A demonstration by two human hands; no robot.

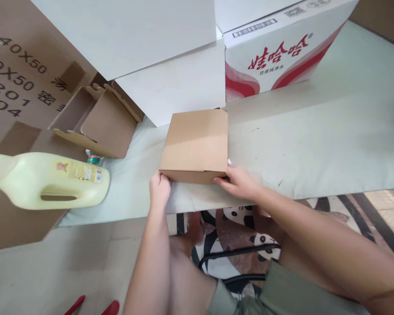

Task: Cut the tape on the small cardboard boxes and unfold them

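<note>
A small brown cardboard box (pixel 195 140) lies on the pale cloth-covered table in front of me, its top flap down over the body. At its near left corner my left hand (pixel 160 188) is closed, fingers curled against the side. My right hand (pixel 238 180) grips the near right corner, thumb along the front face and the other fingers hidden behind the right side. A thin gap shows under the lid's edge by the right hand.
Behind the box stand a large white carton (pixel 174 83) and a red-and-white water carton (pixel 276 61). To the left are an opened cardboard box (pixel 108 120), a pale yellow jug (pixel 52 179) and a green-capped bottle (pixel 93 158). The table's cloth (pixel 315 144) ends near my knees.
</note>
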